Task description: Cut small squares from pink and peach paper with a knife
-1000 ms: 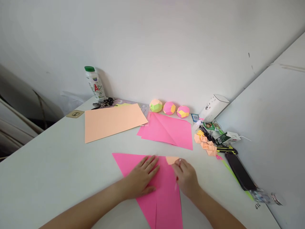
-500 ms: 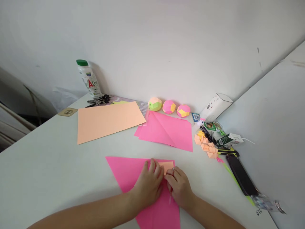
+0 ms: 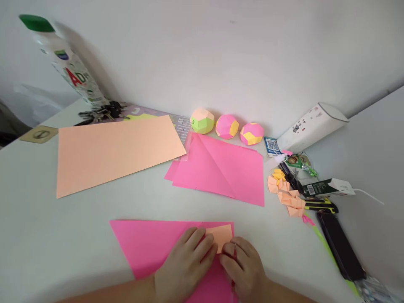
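Observation:
A small peach paper piece lies near the upper right corner of a large pink sheet on the table. My left hand lies over the pink sheet, palm down, its outstretched fingertips resting on the left part of the peach piece. My right hand is closed around a slim pen with red parts, at the lower right edge of the peach piece. My fingers cover much of the pen, and its tip is hidden.
Behind lie pink sheets and a big peach sheet. Three paper balls line the wall. On the right are folded peach pieces, a box cutter and a phone. A bottle stands back left.
The view has come closer and tilted, so everything looks larger and the bottle sits further left. Both hands stay by the small peach piece; the pen in my right hand stands slightly differently.

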### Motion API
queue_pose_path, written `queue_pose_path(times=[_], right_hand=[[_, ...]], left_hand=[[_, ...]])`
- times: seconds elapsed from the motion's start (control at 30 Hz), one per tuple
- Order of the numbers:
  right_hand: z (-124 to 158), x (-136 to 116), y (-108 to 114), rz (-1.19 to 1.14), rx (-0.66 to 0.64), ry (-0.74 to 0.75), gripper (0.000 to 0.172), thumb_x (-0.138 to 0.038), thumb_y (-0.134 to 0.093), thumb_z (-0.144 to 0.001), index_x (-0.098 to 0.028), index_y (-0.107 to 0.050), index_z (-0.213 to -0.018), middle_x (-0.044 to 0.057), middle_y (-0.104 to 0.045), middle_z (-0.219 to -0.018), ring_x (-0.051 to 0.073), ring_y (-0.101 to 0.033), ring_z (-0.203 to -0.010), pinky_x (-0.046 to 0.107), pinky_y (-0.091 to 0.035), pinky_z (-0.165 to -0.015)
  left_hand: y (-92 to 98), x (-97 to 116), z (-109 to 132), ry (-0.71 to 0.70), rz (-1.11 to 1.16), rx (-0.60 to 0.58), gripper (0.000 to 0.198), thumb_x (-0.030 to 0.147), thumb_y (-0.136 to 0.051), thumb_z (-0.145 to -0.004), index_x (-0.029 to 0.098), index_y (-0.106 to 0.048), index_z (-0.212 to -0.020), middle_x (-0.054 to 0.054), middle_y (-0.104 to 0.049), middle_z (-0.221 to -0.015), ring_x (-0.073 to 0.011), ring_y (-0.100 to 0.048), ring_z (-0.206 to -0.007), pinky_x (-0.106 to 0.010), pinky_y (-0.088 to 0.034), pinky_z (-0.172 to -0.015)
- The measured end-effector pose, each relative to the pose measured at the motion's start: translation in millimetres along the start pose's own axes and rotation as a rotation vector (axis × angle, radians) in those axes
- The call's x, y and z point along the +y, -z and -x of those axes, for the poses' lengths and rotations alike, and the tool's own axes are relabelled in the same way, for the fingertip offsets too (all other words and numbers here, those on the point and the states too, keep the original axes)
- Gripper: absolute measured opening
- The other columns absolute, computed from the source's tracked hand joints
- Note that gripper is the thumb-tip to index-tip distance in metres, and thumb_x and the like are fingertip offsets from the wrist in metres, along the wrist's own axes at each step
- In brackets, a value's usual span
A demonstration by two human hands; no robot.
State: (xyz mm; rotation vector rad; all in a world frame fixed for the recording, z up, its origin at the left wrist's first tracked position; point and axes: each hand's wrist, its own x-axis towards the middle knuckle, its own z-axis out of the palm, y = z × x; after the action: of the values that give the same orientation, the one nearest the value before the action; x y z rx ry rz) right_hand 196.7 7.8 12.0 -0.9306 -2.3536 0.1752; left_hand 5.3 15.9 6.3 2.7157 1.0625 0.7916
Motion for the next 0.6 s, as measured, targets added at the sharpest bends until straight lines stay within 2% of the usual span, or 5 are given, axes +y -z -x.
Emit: queue_pose_path(times=[0.17, 0.47, 0.6], right_hand=[[-2.9, 0.2, 3.1, 0.010, -0.015, -0.026, 0.022, -0.007, -0.043, -0.089, -0.015, -0.063, -0.086, 0.007, -0.061, -0.075, 0.018, -0.056, -0.078, 0.032, -0.047, -0.066], [-2.5, 2.4, 3.5, 0.148, 0.043, -0.027, 0.018, -0.005, -0.050, -0.086, -0.016, -0.064, -0.084, 0.010, -0.067, -0.082, 0.022, -0.061, -0.089, 0.036, -0.053, -0.071], [-2.6, 2.6, 3.9, 0.182, 0.062, -0.021, 0.019, -0.002, -0.052, -0.084, -0.016, -0.064, -0.082, 0.007, -0.067, -0.076, 0.022, -0.063, -0.093, 0.034, -0.056, -0.072]], left_hand=[[4.6, -4.6, -1.4, 0.003, 0.039, 0.064, 0.034, 0.011, -0.030, -0.095, 0.012, -0.063, -0.102, -0.011, -0.061, -0.101, -0.0223, -0.050, -0.091, -0.039, -0.047, -0.078], [5.7, -7.7, -3.8, 0.009, 0.047, 0.040, 0.032, 0.011, -0.033, -0.095, 0.013, -0.063, -0.106, -0.011, -0.065, -0.105, -0.0210, -0.051, -0.092, -0.036, -0.048, -0.075], [3.7, -8.0, -2.4, -0.001, 0.020, 0.002, 0.034, 0.011, -0.032, -0.095, 0.012, -0.063, -0.110, -0.012, -0.064, -0.114, -0.0219, -0.051, -0.094, -0.038, -0.048, -0.076]])
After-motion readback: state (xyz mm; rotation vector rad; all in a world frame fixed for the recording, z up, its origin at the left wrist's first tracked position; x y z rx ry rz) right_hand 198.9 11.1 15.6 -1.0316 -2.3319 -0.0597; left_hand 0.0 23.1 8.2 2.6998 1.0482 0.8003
